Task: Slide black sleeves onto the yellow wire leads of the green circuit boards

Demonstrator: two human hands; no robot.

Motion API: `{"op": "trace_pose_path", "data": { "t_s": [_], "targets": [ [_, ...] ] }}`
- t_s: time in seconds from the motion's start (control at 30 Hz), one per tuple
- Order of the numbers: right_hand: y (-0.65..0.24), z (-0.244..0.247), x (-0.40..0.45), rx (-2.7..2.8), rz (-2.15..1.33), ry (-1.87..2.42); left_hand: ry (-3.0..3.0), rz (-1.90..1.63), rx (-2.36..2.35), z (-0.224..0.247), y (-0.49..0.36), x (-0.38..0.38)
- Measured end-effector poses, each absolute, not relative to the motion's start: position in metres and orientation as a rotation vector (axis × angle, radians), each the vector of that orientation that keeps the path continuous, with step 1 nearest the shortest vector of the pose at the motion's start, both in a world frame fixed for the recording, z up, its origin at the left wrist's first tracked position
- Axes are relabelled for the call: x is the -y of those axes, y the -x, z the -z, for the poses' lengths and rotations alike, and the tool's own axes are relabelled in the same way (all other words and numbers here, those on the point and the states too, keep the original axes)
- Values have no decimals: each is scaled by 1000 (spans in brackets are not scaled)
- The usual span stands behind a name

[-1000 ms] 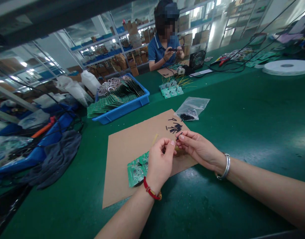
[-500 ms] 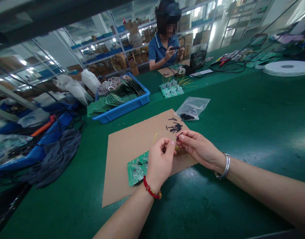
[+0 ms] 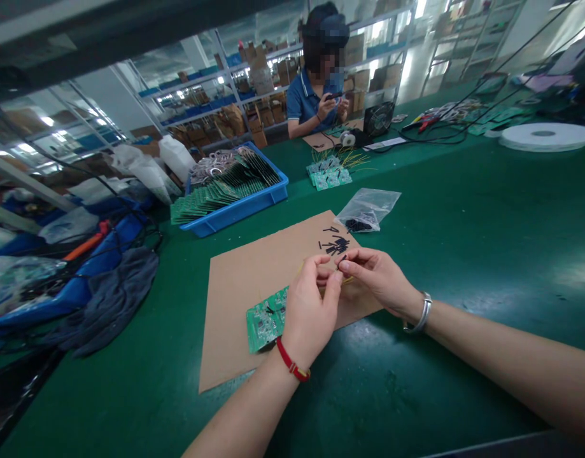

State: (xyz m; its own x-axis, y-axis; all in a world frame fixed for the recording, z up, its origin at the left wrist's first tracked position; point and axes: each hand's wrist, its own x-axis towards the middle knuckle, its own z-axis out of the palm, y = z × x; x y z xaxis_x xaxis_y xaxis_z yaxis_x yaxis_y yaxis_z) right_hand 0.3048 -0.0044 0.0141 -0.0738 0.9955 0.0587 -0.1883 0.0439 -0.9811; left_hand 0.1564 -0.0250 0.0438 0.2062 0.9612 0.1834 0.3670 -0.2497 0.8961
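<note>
My right hand (image 3: 380, 280), a silver bangle on its wrist, pinches a short black tube (image 3: 342, 261) between thumb and forefinger. Just left of it, my left hand (image 3: 314, 302), with a red bracelet, has thumb and fingers closed together at a thin yellow wire (image 3: 348, 280); the tips nearly touch the tube. Under my left hand lies a green circuit board (image 3: 266, 323), its right part hidden. The board rests on a brown cardboard sheet (image 3: 235, 280). Beyond my fingertips, several loose black tubes (image 3: 340, 245) are scattered on the cardboard.
A clear plastic bag (image 3: 375, 207) with black pieces lies behind the cardboard. A blue bin (image 3: 239, 207) holds many circuit boards. More boards (image 3: 328, 173) with yellow wires lie farther back. A co-worker (image 3: 316, 95) sits across the green table. A white reel (image 3: 547, 137) is at right.
My right hand has shifted slightly left, bringing the black tube closer to my left fingertips. My left hand has turned a little, its thumb now reaching farther right. The view has shifted slightly.
</note>
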Motion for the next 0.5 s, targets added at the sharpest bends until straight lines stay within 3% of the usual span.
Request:
{"op": "trace_pose_path", "data": {
  "t_s": [0.27, 0.5],
  "targets": [
    [-294, -9, 1, 1373, -1072, 999, -2147, -1451, -1430, -90, -117, 45],
    [-282, -5, 5, 1466, -994, 1037, -2011, -1857, -1685, -72, -41, 35]
  ]
}}
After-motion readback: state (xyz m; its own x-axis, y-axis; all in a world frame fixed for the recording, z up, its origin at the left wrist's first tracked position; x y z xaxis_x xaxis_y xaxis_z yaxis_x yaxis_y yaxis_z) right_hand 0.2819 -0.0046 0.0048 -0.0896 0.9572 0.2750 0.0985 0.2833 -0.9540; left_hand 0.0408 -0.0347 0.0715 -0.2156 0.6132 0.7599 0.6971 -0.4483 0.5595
